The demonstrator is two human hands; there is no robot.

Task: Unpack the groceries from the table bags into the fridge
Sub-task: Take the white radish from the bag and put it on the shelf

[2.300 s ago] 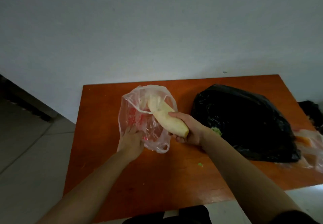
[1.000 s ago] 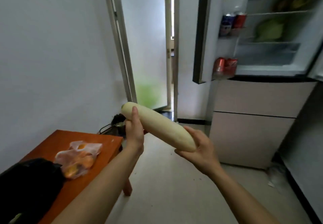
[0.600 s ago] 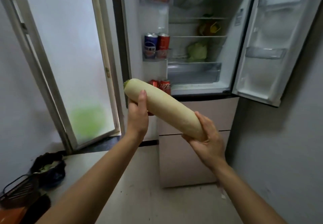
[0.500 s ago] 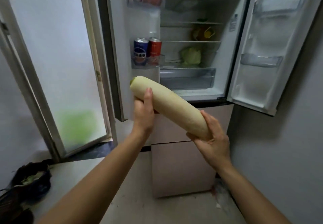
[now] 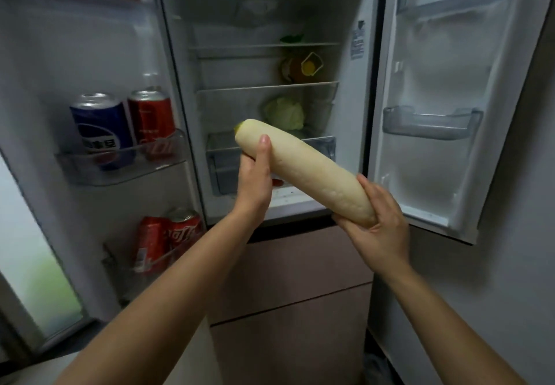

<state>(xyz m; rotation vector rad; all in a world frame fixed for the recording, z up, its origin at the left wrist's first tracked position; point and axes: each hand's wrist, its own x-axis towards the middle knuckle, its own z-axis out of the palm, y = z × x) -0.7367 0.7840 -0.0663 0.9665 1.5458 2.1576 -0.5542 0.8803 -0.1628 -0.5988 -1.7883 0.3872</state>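
the left hand (image 5: pixel 255 174) is gripping the far end of a long, pale, cylindrical white radish (image 5: pixel 303 168), while the right hand (image 5: pixel 378 225) is cupping its near end, in front of the open white fridge (image 5: pixel 354 90). it is likely handling as stiff, heavy and smooth, so supporting both ends is looking sound.

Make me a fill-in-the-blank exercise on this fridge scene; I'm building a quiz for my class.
1. The long white radish is held by ____ hands.
2. The blue can stands in the ____ door's rack.
3. The racks in the right door hold ____.
4. The cabbage sits on a shelf ____ the radish's green tip.

Missing words: two; left; nothing; behind
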